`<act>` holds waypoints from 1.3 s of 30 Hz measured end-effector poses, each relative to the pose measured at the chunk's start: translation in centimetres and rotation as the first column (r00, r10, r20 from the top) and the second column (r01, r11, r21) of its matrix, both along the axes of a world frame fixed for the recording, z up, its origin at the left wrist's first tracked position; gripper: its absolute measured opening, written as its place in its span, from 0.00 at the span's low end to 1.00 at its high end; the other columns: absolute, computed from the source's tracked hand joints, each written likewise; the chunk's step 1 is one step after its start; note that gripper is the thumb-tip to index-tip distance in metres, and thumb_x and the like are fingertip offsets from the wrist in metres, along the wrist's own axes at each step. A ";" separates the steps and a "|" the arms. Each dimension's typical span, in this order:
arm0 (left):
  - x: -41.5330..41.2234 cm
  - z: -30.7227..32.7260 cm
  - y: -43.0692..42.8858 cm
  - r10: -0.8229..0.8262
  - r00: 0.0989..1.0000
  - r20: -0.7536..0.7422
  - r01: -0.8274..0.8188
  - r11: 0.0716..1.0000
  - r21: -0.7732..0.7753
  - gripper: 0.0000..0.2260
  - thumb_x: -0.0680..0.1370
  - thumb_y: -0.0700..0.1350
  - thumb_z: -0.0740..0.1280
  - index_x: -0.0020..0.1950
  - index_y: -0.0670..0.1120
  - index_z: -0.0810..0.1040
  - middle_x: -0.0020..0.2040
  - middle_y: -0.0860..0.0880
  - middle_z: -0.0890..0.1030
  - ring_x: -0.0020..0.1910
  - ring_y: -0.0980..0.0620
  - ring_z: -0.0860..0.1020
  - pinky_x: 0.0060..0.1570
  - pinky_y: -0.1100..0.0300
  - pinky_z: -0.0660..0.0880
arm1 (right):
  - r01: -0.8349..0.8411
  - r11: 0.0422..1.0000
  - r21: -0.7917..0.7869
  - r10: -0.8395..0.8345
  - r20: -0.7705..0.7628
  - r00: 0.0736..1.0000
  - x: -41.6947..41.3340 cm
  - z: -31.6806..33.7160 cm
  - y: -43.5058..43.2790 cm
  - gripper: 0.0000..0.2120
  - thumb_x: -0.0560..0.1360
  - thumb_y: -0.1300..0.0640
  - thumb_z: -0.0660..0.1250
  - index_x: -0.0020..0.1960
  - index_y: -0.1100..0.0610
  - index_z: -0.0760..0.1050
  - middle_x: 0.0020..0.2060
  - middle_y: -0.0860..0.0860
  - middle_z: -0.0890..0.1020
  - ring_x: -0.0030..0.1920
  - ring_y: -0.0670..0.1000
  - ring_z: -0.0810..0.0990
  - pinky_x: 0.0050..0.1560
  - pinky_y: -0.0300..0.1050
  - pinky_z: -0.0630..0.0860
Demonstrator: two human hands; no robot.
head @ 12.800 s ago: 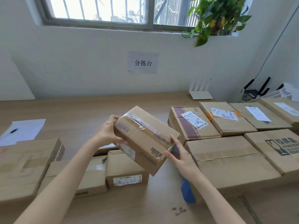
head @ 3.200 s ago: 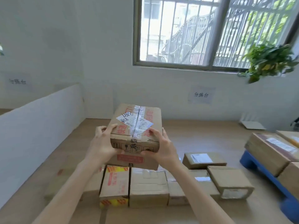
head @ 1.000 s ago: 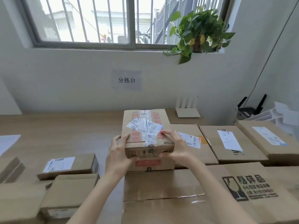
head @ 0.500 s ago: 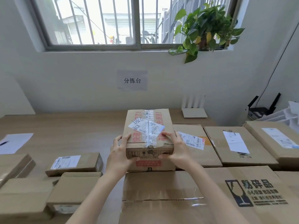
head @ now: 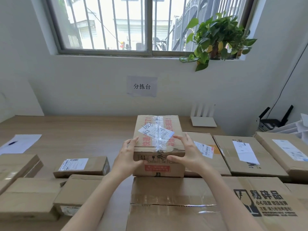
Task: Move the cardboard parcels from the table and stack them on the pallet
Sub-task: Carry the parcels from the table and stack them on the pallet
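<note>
My left hand (head: 128,157) grips the taped carton (head: 158,129), centre frame; my right hand (head: 188,155) touches it, fingers loose. Stiff, probably light: hold opposite corners.

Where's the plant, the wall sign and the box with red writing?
plant (head: 215,35): head view, on its leaves.
sign (head: 142,86): head view, on its middle.
box (head: 159,144): head view, on its taped top.

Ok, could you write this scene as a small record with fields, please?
parcel: taped parcel, upright, just behind large carton
left: left hand grips its left edge
right: right hand, thumb on front face, fingers straight at right edge
set down: cannot tell
nearby: flat labelled parcel on table
</note>
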State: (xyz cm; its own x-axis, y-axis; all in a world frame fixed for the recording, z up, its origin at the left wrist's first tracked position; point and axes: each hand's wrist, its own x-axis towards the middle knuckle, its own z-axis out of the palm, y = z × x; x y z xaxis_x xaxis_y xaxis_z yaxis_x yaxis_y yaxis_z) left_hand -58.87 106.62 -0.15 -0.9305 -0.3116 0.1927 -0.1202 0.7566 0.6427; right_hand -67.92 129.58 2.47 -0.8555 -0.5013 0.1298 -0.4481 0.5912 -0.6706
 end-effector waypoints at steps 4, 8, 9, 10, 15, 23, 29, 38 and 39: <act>1.3 0.9 -0.8 -0.011 0.999 -0.033 0.012 1.000 0.009 0.42 0.68 0.51 0.77 0.76 0.53 0.59 0.71 0.53 0.65 0.67 0.51 0.68 0.63 0.50 0.70 | 0.004 0.997 -0.072 -0.013 -0.124 0.992 0.8 1.5 -1.0 0.35 0.68 0.44 0.75 0.71 0.43 0.65 0.78 0.49 0.54 0.77 0.50 0.55 0.71 0.53 0.60; 3.7 1.9 -2.7 0.028 0.997 -0.070 -0.029 1.000 -0.011 0.36 0.70 0.51 0.76 0.74 0.51 0.63 0.70 0.53 0.68 0.66 0.53 0.69 0.65 0.54 0.69 | -0.063 0.991 -0.118 0.040 -0.190 0.981 1.8 2.6 -4.2 0.29 0.70 0.46 0.74 0.69 0.45 0.68 0.75 0.47 0.62 0.75 0.49 0.59 0.70 0.50 0.62; 4.5 2.2 -3.5 0.045 0.996 -0.075 -0.046 0.999 -0.016 0.34 0.71 0.51 0.75 0.73 0.50 0.64 0.69 0.52 0.69 0.65 0.53 0.70 0.64 0.55 0.69 | -0.089 0.989 -0.119 0.065 -0.194 0.979 2.2 2.7 -5.4 0.29 0.70 0.46 0.74 0.68 0.45 0.69 0.74 0.47 0.63 0.74 0.48 0.60 0.69 0.48 0.62; 5.5 2.5 -4.4 0.064 0.995 -0.079 -0.065 0.998 -0.020 0.33 0.72 0.51 0.74 0.73 0.50 0.65 0.68 0.52 0.70 0.64 0.54 0.71 0.63 0.57 0.70 | -0.120 0.985 -0.123 0.095 -0.192 0.977 2.6 2.8 -6.8 0.28 0.70 0.46 0.74 0.68 0.45 0.69 0.74 0.47 0.63 0.74 0.48 0.61 0.69 0.46 0.62; 11.8 3.5 -10.3 0.204 0.970 -0.131 -0.205 0.979 0.005 0.28 0.75 0.50 0.70 0.73 0.51 0.64 0.64 0.53 0.73 0.56 0.54 0.74 0.56 0.57 0.72 | -0.275 0.954 -0.116 0.251 -0.185 0.950 6.4 2.8 -14.6 0.27 0.71 0.46 0.73 0.68 0.47 0.70 0.71 0.48 0.67 0.72 0.48 0.65 0.65 0.39 0.60; 26.1 4.4 -22.5 0.452 0.878 -0.160 -0.461 0.887 -0.022 0.24 0.77 0.52 0.68 0.71 0.54 0.65 0.62 0.57 0.72 0.59 0.57 0.74 0.56 0.58 0.73 | -0.490 0.861 -0.133 0.470 -0.158 0.868 16.8 2.0 -30.7 0.26 0.72 0.46 0.72 0.68 0.45 0.69 0.72 0.45 0.66 0.71 0.46 0.65 0.64 0.38 0.61; 37.9 4.3 -32.4 0.579 0.798 -0.168 -0.599 0.792 -0.116 0.25 0.77 0.55 0.66 0.72 0.55 0.64 0.68 0.57 0.71 0.64 0.56 0.73 0.59 0.56 0.72 | -0.583 0.791 -0.187 0.563 -0.150 0.812 26.5 1.6 -42.9 0.28 0.73 0.45 0.70 0.70 0.47 0.68 0.71 0.44 0.66 0.71 0.46 0.64 0.63 0.39 0.62; 49.9 2.8 -43.7 0.693 0.700 -0.173 -0.711 0.653 -0.262 0.27 0.79 0.57 0.62 0.76 0.54 0.58 0.73 0.53 0.66 0.70 0.52 0.68 0.64 0.52 0.70 | -0.672 0.714 -0.197 0.660 -0.131 0.740 36.7 0.2 -57.4 0.26 0.74 0.47 0.70 0.69 0.44 0.66 0.68 0.43 0.68 0.61 0.43 0.67 0.56 0.42 0.67; 50.7 2.4 -45.0 0.701 0.696 -0.157 -0.713 0.647 -0.270 0.28 0.79 0.58 0.61 0.76 0.54 0.57 0.74 0.53 0.65 0.70 0.52 0.67 0.65 0.50 0.71 | -0.680 0.709 -0.187 0.665 -0.142 0.733 37.4 0.1 -58.8 0.26 0.74 0.47 0.70 0.69 0.43 0.65 0.68 0.43 0.67 0.63 0.44 0.68 0.58 0.45 0.69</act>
